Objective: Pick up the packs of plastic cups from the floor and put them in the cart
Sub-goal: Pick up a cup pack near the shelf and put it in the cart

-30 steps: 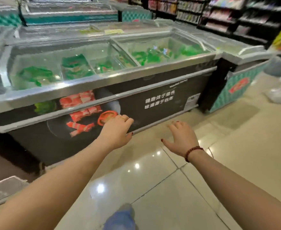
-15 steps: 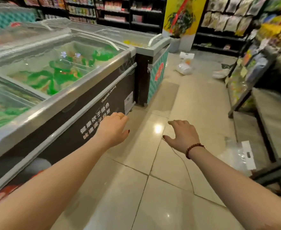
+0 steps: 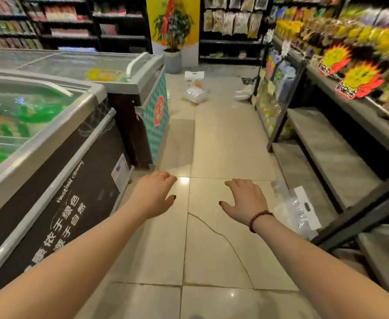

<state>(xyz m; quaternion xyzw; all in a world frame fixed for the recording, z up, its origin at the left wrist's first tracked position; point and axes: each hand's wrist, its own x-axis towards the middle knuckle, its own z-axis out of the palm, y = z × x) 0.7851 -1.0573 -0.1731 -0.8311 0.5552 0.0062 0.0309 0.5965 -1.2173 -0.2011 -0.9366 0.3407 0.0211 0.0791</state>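
Floor (image 3: 223, 139): one aisle of large glossy beige tiles. A dark crack runs through the tiles between the two forearms.
Freezers: two chest units along the left. The near freezer (image 3: 51, 143) has a sliding glass lid, a grey metal rim and a black front with white lettering. The far freezer (image 3: 143, 72) has a teal chequered end panel.
Shelving: one black metal-framed rack (image 3: 340, 143) on the right with flat grey lower shelves. Its upper tiers hold packets, blurred. Dark shelves (image 3: 69, 24) cross the back wall.
Potted plant (image 3: 173, 26): one, in a pale round pot at the aisle's far end, before a yellow banner (image 3: 189, 10).
Packs of plastic cups: three counted, all on the floor. The near pack (image 3: 300, 210) is clear crinkled film with a white header card and lies just beside the rack's foot, right of the right hand. The far pack (image 3: 194, 92) lies by the far freezer's end. The third pack (image 3: 243, 92) lies against the rack and is too blurred to confirm its contents.
Left hand (image 3: 154, 196): palm down over the floor on an outstretched arm, fingers loosely bent, holding nothing.
Right hand (image 3: 246, 199): same pose, thumb spread, holding nothing, near the near pack but apart from it.
Bracelet (image 3: 259, 218): one, dark red beads, on the right wrist.
Ring (image 3: 161, 174): one, gold-coloured, on a left finger.
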